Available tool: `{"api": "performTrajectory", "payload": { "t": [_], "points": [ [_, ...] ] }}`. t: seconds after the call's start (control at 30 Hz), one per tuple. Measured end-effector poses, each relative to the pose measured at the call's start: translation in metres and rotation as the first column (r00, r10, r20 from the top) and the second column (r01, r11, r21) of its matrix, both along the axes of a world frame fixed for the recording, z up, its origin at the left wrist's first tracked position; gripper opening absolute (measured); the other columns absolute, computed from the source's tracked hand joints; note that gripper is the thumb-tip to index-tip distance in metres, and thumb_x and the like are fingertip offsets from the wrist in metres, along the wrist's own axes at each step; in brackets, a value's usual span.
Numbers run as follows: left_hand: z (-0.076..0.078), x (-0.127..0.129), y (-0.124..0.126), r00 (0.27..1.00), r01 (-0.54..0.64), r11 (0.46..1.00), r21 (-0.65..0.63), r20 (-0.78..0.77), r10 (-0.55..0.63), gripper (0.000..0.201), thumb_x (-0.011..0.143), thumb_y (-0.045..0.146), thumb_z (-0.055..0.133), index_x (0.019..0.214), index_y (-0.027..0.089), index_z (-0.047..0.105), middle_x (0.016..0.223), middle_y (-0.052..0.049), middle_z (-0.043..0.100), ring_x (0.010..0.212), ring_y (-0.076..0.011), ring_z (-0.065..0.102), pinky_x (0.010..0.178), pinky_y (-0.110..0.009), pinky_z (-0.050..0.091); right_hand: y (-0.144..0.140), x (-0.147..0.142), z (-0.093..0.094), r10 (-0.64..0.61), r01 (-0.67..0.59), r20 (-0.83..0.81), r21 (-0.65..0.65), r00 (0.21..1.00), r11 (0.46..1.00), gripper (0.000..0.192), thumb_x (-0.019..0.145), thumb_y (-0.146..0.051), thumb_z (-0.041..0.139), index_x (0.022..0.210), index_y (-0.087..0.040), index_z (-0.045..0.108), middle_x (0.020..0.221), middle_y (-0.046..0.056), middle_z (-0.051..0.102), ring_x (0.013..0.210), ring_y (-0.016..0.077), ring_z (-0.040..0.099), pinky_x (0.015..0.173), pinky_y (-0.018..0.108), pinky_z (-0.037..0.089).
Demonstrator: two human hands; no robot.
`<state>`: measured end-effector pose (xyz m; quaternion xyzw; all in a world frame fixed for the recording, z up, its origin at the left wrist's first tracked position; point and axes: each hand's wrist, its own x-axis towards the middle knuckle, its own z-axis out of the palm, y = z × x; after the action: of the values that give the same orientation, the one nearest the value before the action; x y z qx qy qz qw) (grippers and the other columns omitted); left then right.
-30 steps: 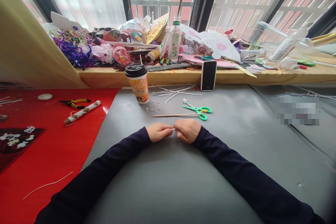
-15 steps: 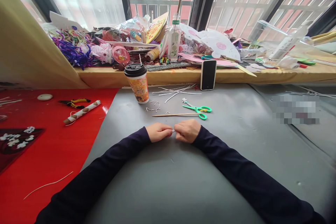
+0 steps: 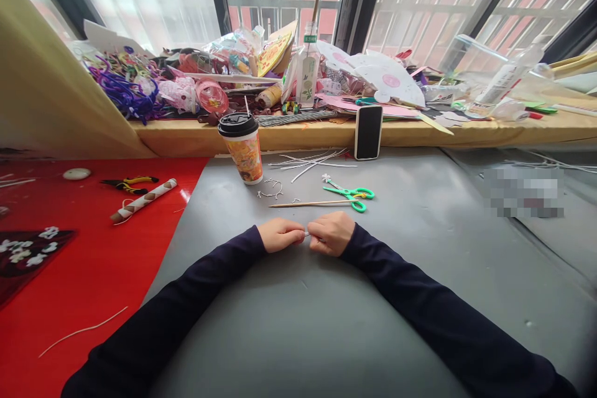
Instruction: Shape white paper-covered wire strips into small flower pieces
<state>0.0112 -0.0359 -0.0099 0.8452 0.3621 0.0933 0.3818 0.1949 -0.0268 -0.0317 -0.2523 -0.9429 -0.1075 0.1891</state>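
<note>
Between my two hands runs a short length of thin white strip (image 3: 306, 234), mostly hidden by the fingers. My left hand (image 3: 282, 235) is closed in a pinch on one end of it. The curled fingers of my right hand (image 3: 332, 233) grip the other end, close beside the left. Just beyond the hands, a pointed wooden stick (image 3: 308, 204) lies across the handles of green scissors (image 3: 359, 194). A small white flower-like piece (image 3: 326, 179) is near the blades. Curled white bits (image 3: 272, 188) and several loose white strips (image 3: 311, 163) lie farther back on the grey mat (image 3: 298, 323).
A lidded paper cup (image 3: 241, 148) and a propped phone (image 3: 368, 132) stand at the back. Craft materials crowd the windowsill (image 3: 186, 138). On the red surface (image 3: 135, 261) at left are pliers (image 3: 130, 184), a wrapped roll (image 3: 144, 201) and a loose cord (image 3: 84, 330).
The view has shifted very slightly. Both hands keep their hold on the white strip, and the right hand has turned a little.
</note>
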Motion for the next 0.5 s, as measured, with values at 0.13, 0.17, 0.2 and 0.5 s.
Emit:
{"api": "performTrajectory", "payload": {
  "t": [0.13, 0.17, 0.2, 0.5],
  "points": [
    [-0.003, 0.000, 0.002, 1.000, -0.008, 1.000, -0.023, 0.023, 0.008, 0.031, 0.079, 0.031, 0.031, 0.060, 0.014, 0.049, 0.051, 0.003, 0.038, 0.051, -0.0075, 0.035, 0.053, -0.018, 0.030, 0.000, 0.000, -0.001, 0.002, -0.002, -0.005, -0.012, 1.000, 1.000, 0.011, 0.066, -0.018, 0.039, 0.057, -0.017, 0.046, 0.051, -0.002, 0.052, 0.048, 0.0082, 0.040, 0.048, 0.025, 0.016],
    [-0.004, 0.000, 0.002, 0.999, -0.009, 1.000, -0.027, 0.031, 0.010, 0.032, 0.079, 0.032, 0.031, 0.061, 0.013, 0.050, 0.050, 0.003, 0.038, 0.051, -0.0075, 0.035, 0.052, -0.018, 0.030, 0.000, 0.000, -0.001, -0.001, 0.001, -0.008, -0.013, 1.000, 1.000, 0.011, 0.066, -0.018, 0.039, 0.057, -0.017, 0.046, 0.051, -0.002, 0.052, 0.048, 0.0082, 0.040, 0.048, 0.025, 0.016],
    [-0.005, 0.000, 0.003, 0.999, -0.011, 1.000, -0.029, 0.038, 0.012, 0.032, 0.080, 0.032, 0.031, 0.063, 0.013, 0.052, 0.050, 0.004, 0.037, 0.050, -0.0074, 0.035, 0.052, -0.018, 0.029, 0.001, 0.000, -0.002, -0.005, 0.005, -0.012, -0.014, 1.000, 1.000, 0.011, 0.066, -0.018, 0.039, 0.056, -0.017, 0.045, 0.051, -0.002, 0.052, 0.047, 0.0082, 0.039, 0.048, 0.025, 0.016],
    [-0.018, 0.000, 0.000, 0.995, -0.094, 0.946, 0.312, 0.008, 0.096, 0.029, 0.076, 0.037, 0.040, 0.091, 0.016, 0.053, 0.054, 0.005, 0.042, 0.048, -0.0070, 0.036, 0.049, -0.018, 0.030, 0.002, 0.002, -0.001, -0.073, 0.070, -0.031, -0.091, 0.997, 0.993, 0.013, 0.067, -0.020, 0.038, 0.059, -0.017, 0.048, 0.049, -0.001, 0.050, 0.046, 0.0083, 0.037, 0.049, 0.023, 0.018]
  ]
}}
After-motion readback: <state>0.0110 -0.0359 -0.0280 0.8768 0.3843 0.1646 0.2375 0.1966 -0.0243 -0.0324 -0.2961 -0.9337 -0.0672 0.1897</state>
